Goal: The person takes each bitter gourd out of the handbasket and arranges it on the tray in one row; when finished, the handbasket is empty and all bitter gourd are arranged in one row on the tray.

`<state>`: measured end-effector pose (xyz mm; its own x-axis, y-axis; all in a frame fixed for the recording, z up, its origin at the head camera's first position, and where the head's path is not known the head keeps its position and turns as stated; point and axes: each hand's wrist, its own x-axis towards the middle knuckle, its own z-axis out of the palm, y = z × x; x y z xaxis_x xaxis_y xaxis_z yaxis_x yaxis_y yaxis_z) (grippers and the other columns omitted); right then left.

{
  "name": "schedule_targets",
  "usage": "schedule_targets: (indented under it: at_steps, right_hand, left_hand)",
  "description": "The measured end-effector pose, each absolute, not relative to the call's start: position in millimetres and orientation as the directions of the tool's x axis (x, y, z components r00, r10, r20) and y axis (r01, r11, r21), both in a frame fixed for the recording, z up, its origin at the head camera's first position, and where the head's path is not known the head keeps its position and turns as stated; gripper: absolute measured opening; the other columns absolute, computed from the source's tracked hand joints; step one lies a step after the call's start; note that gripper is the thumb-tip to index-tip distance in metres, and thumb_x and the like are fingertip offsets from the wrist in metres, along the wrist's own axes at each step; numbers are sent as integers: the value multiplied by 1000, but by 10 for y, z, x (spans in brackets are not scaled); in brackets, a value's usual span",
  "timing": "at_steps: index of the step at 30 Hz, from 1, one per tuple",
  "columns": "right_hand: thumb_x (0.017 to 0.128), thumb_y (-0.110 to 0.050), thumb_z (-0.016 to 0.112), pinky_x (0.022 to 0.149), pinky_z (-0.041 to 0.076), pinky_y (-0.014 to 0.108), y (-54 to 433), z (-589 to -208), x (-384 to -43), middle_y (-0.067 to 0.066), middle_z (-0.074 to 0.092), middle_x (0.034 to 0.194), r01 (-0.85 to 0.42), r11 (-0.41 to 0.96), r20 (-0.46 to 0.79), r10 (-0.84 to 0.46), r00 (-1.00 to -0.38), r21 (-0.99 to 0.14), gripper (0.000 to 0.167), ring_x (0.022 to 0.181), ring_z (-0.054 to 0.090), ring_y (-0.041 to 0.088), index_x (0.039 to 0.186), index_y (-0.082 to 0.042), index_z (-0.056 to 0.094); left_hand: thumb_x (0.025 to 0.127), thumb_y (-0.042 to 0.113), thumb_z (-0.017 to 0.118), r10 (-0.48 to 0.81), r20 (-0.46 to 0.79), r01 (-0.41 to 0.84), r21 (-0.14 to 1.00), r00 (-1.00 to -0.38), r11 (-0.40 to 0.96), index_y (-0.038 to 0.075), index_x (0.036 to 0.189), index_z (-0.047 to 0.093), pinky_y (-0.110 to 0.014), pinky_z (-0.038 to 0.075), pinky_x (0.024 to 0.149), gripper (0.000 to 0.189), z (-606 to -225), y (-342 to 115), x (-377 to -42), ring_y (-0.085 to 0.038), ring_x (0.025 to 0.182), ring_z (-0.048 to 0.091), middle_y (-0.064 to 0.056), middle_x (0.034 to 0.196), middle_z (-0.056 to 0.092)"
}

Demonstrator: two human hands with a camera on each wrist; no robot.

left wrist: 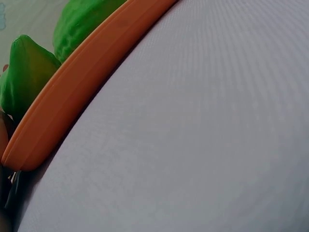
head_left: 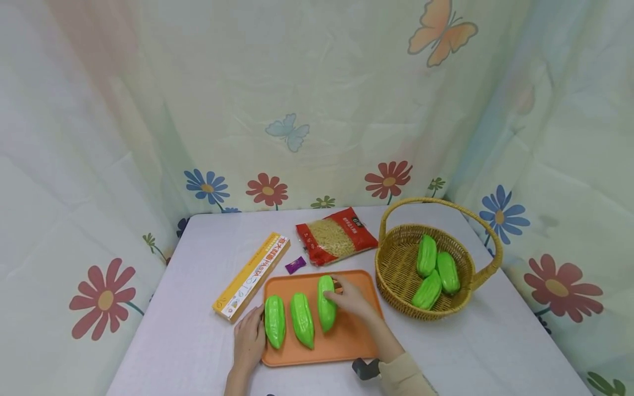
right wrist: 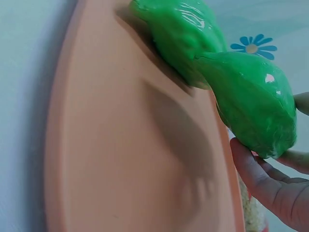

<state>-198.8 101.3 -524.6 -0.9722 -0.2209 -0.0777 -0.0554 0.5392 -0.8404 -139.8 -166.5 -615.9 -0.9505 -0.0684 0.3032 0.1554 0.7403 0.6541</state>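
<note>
Over the orange tray [head_left: 346,346], my right hand [head_left: 351,300] pinches a bright green, ribbed toy gourd [head_left: 326,302] between thumb and fingers. In the right wrist view, the held gourd [right wrist: 256,99] tapers to a point and casts a shadow on the tray, apart from it. Two similar gourds lie side by side on the tray: a left gourd [head_left: 274,322] and a middle gourd [head_left: 302,320]. My left hand [head_left: 249,338] holds the tray's left rim beside the left gourd; its fingers are mostly hidden in the left wrist view.
Right of the tray stands a wicker basket [head_left: 396,300] with a tall handle and three green gourds [head_left: 427,256] inside. Behind the tray lie a red pasta bag [head_left: 337,236] and a small purple packet [head_left: 295,265]. A long yellow-and-white pasta box [head_left: 252,278] lies at the left.
</note>
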Motion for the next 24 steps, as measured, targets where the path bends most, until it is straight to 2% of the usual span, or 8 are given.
schedule_targets:
  at_steps: [8, 11, 19, 24]
  right_hand:
    - [87, -18, 60, 81, 50, 44, 921, -5369, -1978, 26, 54, 115, -90, 507, -43, -244, -969, -857, 54, 101, 55, 39, 130, 9, 41]
    - [86, -17, 60, 81, 50, 45, 887, -5404, -1972, 26, 54, 116, -92, 509, -43, -247, -968, -856, 54, 102, 55, 39, 130, 8, 40]
    - [84, -16, 62, 80, 49, 45, 803, -5454, -1934, 23, 58, 106, -114, 514, -28, -260, -965, -850, 53, 97, 56, 36, 127, 8, 42]
    - [84, -16, 62, 82, 48, 47, 753, -5453, -1912, 23, 59, 105, -104, 508, -28, -246, -969, -855, 52, 97, 56, 36, 126, 7, 43]
  left_hand:
    - [90, 5, 47, -72, 325, 166, 646, -943, 745, 8, 129, 51, -49, 23, 101, 40, -6159, -1659, -1400, -29, 121, 43, -10, 127, 54]
    - [91, 6, 46, -73, 320, 164, 653, -945, 740, 8, 130, 50, -48, 22, 102, 40, -6156, -1659, -1398, -28, 122, 43, -10, 127, 54]
    - [90, 5, 47, -70, 343, 181, 646, -937, 742, 7, 129, 51, -48, 23, 101, 39, -6157, -1655, -1386, -29, 121, 43, -10, 126, 55]
    - [91, 5, 46, -64, 344, 185, 641, -937, 745, 7, 129, 51, -49, 23, 101, 38, -6148, -1656, -1380, -30, 120, 44, -12, 126, 55]
